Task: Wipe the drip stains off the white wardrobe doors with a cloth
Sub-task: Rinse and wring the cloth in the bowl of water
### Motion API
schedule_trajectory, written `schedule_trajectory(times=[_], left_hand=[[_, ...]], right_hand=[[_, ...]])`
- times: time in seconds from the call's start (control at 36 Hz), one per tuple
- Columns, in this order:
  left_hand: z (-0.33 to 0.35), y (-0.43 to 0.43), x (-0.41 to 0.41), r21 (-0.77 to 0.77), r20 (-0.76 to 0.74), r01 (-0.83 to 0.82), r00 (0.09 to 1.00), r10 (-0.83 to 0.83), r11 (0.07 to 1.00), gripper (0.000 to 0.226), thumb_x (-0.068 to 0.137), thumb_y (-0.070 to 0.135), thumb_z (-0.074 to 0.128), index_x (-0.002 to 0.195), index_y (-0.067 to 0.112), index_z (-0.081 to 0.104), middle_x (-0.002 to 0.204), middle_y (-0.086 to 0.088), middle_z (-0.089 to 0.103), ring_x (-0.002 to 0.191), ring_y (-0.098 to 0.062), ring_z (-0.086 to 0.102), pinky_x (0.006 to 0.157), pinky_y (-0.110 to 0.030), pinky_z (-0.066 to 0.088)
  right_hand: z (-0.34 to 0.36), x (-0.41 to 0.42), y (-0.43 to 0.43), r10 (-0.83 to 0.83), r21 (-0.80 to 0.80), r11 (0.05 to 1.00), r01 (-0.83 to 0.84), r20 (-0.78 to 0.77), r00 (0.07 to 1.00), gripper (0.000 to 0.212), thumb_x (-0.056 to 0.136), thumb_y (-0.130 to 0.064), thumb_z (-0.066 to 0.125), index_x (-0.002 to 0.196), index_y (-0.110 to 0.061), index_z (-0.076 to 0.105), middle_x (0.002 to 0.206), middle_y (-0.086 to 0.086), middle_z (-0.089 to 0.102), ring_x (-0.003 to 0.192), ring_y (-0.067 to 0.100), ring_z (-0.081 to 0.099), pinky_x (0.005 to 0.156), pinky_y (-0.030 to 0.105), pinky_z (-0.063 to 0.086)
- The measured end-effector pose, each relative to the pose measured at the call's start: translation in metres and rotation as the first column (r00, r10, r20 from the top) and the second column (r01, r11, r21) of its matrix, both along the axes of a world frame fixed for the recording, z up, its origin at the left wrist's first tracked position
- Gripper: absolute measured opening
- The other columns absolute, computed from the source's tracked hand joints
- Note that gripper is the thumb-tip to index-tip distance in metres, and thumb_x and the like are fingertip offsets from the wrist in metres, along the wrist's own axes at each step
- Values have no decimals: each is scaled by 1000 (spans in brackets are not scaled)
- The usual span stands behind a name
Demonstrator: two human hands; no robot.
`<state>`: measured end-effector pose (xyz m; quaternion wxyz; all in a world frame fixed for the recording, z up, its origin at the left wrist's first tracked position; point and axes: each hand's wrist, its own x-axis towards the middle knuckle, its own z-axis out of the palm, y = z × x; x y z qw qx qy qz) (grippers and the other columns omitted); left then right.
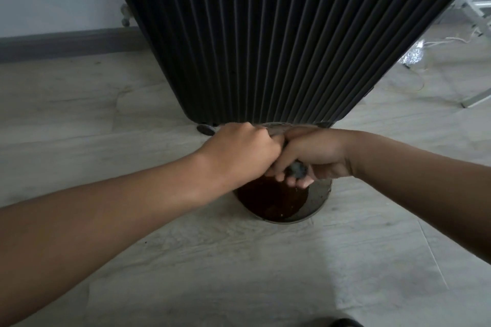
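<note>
Count from my remote view: two bare hands, one cloth, one container, one large ribbed unit.

1. Hands. Both forearms enter from the lower edges and meet at frame centre. The left hand (243, 148) is fisted, knuckles up. The right hand (313, 156) butts against it, thumb side touching, with its fingers curled underneath.
2. Grip. Both hands are closed tight on one small dark grey wadded cloth (297, 168). Only a bunched lump of it shows, between the right fingers and palm. I read the left fist as clamped on the hidden end.
3. Container. A round grey bucket (320, 202) stands on the floor directly beneath the hands. It holds dark brown liquid (273, 200) with a few pale specks on the surface.
4. Surroundings. A tall black vertically ribbed unit (279, 34) fills the upper centre, just behind the bucket. Pale grey wood-pattern flooring (239, 260) covers the lower frame, a grey skirting board (66, 42) runs at upper left, and white cables (451, 41) lie at upper right.
</note>
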<state>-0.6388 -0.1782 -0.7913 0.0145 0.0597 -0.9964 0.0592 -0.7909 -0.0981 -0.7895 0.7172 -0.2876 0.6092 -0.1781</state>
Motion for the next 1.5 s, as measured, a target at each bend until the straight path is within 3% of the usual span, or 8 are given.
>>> schedule_trajectory(times=[0.14, 0.28, 0.44, 0.75, 0.89, 1.06, 1.36, 1.5], left_hand=[[-7, 3, 0, -12, -127, 161, 979, -161, 987, 17, 84, 24, 70, 76, 9, 68, 60, -5, 62, 46, -24, 62, 43, -25, 28], [-14, -5, -2, -76, -227, 214, 947, -226, 974, 28, 97, 7, 41, 74, 11, 55, 63, -4, 52, 51, -20, 49, 39, -26, 30], [-20, -3, -3, -170, -231, 136, 958, -173, 976, 30, 100, -1, 38, 77, 12, 51, 64, -3, 46, 56, -14, 29, 43, -27, 22], [-31, -6, -7, 7, -24, 74, 997, -74, 997, 14, 84, 16, 65, 82, 2, 67, 64, -8, 66, 51, -27, 65, 45, -25, 30], [-31, 6, -13, -3, 238, -82, 968, 81, 997, 20, 103, 17, 49, 115, 8, 62, 104, -6, 72, 96, -27, 71, 64, -36, 39], [-31, 12, -14, 180, 294, -234, 940, 174, 956, 1, 96, 19, 61, 96, 19, 62, 86, 1, 61, 85, -24, 63, 66, -36, 41], [-35, 19, -26, 589, 497, -634, 773, 393, 502, 23, 88, 2, 58, 69, 13, 51, 63, -1, 51, 56, -15, 49, 46, -27, 32], [-31, 23, -28, 686, 638, -722, 654, 406, 86, 9, 88, -1, 61, 84, 6, 57, 51, -2, 42, 41, -15, 37, 41, -23, 27]], right_hand=[[-18, -9, 9, 45, 129, 984, -122, 482, 875, 61, 87, -1, 67, 143, 10, 45, 149, 32, 45, 124, 50, 58, 90, 40, 60], [-30, -8, 11, -32, 157, 984, -85, 624, 781, 41, 94, -4, 55, 133, 9, 57, 139, 23, 59, 113, 30, 69, 77, 20, 60], [-20, -12, 6, 74, 140, 977, -158, 474, 877, 40, 94, -21, 55, 54, -20, 61, 49, -10, 43, 38, 0, 35, 37, 11, 23], [-21, 7, -3, 230, -23, 970, -244, -257, 939, 35, 82, -24, 81, 71, -20, 48, 54, -2, 33, 49, 13, 23, 49, 29, 16], [-36, 23, 4, 101, -157, 965, -210, -517, 850, 19, 86, -21, 75, 86, -27, 57, 85, 0, 65, 73, 10, 55, 63, 26, 40], [-48, 25, 6, 148, -144, 927, -346, -707, 691, 7, 91, -25, 59, 84, -22, 61, 83, -1, 64, 74, 12, 59, 61, 30, 45], [-44, 20, 9, 156, -52, 779, -624, -949, 274, 14, 91, -30, 48, 77, -26, 47, 77, -3, 52, 76, 24, 55, 64, 33, 45], [-42, 7, 6, 53, -48, 610, -791, -994, 101, 23, 95, -40, 47, 89, -24, 62, 96, 4, 69, 88, 28, 67, 67, 32, 42]])
